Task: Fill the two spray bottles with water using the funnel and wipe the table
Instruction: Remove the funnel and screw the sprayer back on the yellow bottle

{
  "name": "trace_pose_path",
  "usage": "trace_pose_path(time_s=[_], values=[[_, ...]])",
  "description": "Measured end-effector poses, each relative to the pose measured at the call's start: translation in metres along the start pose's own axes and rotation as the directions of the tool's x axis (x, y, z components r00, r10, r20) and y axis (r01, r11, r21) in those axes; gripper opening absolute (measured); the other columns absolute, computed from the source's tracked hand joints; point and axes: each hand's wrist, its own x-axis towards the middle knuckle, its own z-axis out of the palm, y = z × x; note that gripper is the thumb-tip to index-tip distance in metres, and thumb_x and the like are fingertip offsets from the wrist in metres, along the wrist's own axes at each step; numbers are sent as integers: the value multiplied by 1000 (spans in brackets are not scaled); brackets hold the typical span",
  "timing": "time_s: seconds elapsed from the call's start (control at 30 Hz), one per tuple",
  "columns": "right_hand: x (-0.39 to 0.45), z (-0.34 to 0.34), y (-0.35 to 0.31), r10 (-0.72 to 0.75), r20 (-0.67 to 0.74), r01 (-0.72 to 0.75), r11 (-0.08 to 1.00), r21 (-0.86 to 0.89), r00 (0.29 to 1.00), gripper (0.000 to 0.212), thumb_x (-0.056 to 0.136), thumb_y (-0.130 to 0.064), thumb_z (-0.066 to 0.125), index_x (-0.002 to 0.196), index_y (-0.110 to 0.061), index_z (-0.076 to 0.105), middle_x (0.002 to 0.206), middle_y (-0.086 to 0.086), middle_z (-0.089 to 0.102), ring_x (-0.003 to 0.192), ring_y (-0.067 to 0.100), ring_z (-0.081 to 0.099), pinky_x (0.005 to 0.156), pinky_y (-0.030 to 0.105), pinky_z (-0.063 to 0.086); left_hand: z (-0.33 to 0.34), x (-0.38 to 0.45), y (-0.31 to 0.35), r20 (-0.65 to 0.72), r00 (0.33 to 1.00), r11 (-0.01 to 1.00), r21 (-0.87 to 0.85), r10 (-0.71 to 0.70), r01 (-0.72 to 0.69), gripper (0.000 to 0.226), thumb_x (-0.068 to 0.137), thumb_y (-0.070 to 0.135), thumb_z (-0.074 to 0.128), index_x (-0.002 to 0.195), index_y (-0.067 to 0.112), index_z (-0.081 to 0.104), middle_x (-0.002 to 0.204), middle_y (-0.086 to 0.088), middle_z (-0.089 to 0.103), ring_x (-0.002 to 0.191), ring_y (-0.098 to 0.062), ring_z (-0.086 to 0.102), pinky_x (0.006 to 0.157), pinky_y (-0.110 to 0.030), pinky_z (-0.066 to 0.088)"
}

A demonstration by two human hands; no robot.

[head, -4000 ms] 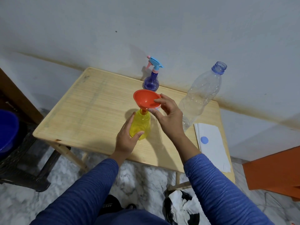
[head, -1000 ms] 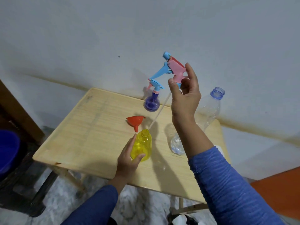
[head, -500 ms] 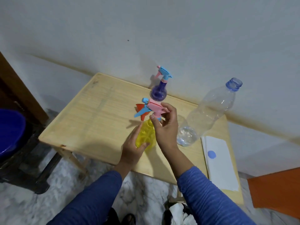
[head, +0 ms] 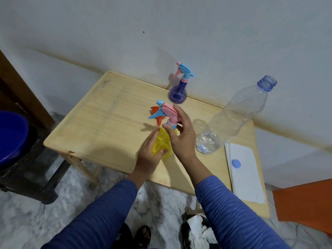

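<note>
A yellow spray bottle [head: 160,143] stands near the front edge of the wooden table [head: 107,119]. My left hand [head: 148,155] grips its body. My right hand [head: 180,133] pinches the collar of the pink and blue spray head [head: 166,111], which sits on the yellow bottle's neck. The orange funnel [head: 158,115] lies on the table just behind the spray head, partly hidden by it. A purple spray bottle [head: 177,95] with its head on stands at the back of the table.
A large clear plastic bottle [head: 233,115], uncapped, with a little water at its bottom, stands to the right. White paper with a blue dot [head: 246,169] lies at the table's right edge. A blue basin [head: 10,139] sits on a black stool at left. An orange object [head: 305,203] is at right.
One second ago my right hand held the spray head high with its tube hanging over the yellow bottle. It has come down onto the neck. Earlier the funnel sat in this bottle.
</note>
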Motion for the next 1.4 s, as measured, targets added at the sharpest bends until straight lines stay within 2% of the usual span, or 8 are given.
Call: trace_pose_path(time_s=[0.33,0.6,0.77,0.9,1.0,1.17,1.3,1.4], values=[[1,-20,2,-17,156,17,1000,6,988,65,88,-5,62,131,-45,35,131,-19,50,116,-2,54,94,17,46,-4,0,3,21,1000,999,-42,11,-11,72,75,39,58,140,30,29,142,15,34,130,5,32,107,-12,26],[-10,-3,8,-58,-10,58,998,-1,998,67,79,8,63,129,-32,42,126,-27,49,115,-10,49,96,13,42,-1,1,1,6,1000,999,-28,27,-27,76,75,23,67,142,26,31,143,13,37,132,-2,36,108,-25,33],[-1,-12,5,-47,106,53,997,-54,993,79,86,-6,62,135,-55,24,142,-9,44,126,9,49,102,19,41,-3,1,2,28,1000,999,-42,-3,5,75,76,22,65,142,30,29,142,18,34,131,5,32,108,-18,28],[4,-21,4,-19,194,25,999,-26,981,78,89,-13,62,136,-55,15,149,-17,33,132,7,42,105,23,40,-3,0,0,25,1000,999,-47,7,-6,75,78,25,66,142,30,28,141,23,32,130,8,31,108,-19,29],[7,-25,1,-40,221,59,995,-77,974,80,90,-12,61,134,-58,13,141,-30,31,128,-1,42,99,10,40,-2,0,0,18,1000,999,-41,11,-10,75,77,25,67,142,28,29,142,18,34,131,6,32,108,-22,31],[8,-24,8,-146,238,192,964,-185,960,78,86,-6,60,140,-50,24,119,-9,58,107,10,56,93,32,51,-3,0,2,25,1000,999,-42,6,-5,75,77,23,66,142,28,29,143,17,34,132,4,31,109,-22,29],[9,-17,15,-193,191,239,936,-258,962,59,81,-12,69,132,-32,48,90,9,59,85,-2,44,81,9,38,-3,0,2,22,1000,999,-42,20,-19,75,78,22,66,142,28,29,144,18,32,133,6,29,110,-19,26],[11,-16,15,-173,166,210,948,-240,971,57,77,-19,75,125,-36,49,88,8,58,86,-3,43,81,7,37,-3,0,3,14,1000,999,-41,13,-12,75,77,23,66,140,32,27,142,27,28,131,15,25,108,-13,24]])
